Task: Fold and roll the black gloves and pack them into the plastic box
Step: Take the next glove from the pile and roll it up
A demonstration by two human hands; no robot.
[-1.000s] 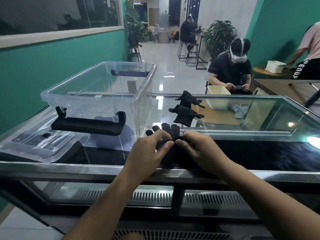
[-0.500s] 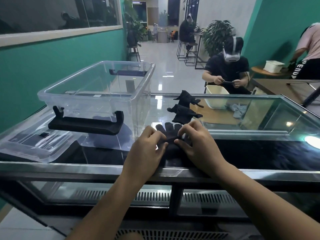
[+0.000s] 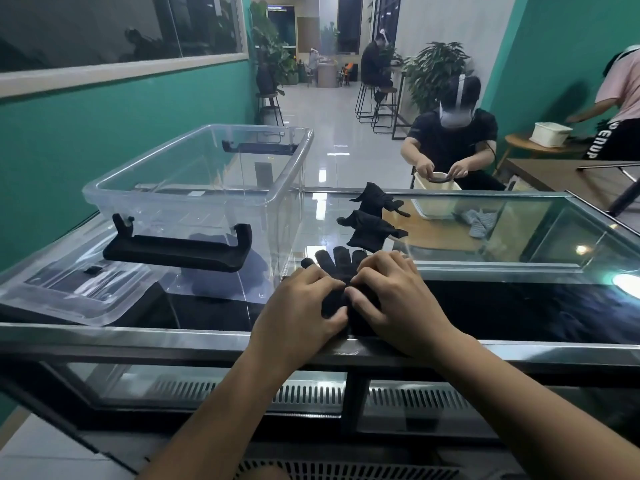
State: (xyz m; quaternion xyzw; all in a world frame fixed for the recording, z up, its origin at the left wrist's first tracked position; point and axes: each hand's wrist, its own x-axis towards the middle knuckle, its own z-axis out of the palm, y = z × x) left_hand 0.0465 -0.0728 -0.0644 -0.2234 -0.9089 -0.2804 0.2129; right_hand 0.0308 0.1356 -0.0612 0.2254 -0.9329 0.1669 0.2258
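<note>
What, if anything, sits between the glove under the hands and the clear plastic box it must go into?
Nothing visible blocks the way. The glove lies under both hands, left hand and right hand, just right of the plastic box, whose top is open; its lid lies flat beside it. The two spare gloves lie farther back.

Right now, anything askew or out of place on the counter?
Nothing damaged or spilled. Two black gloves lie crumpled, unfolded, beyond the hands. The plastic box is empty, its lid off beside it. Both hands press the glove being rolled.
</note>
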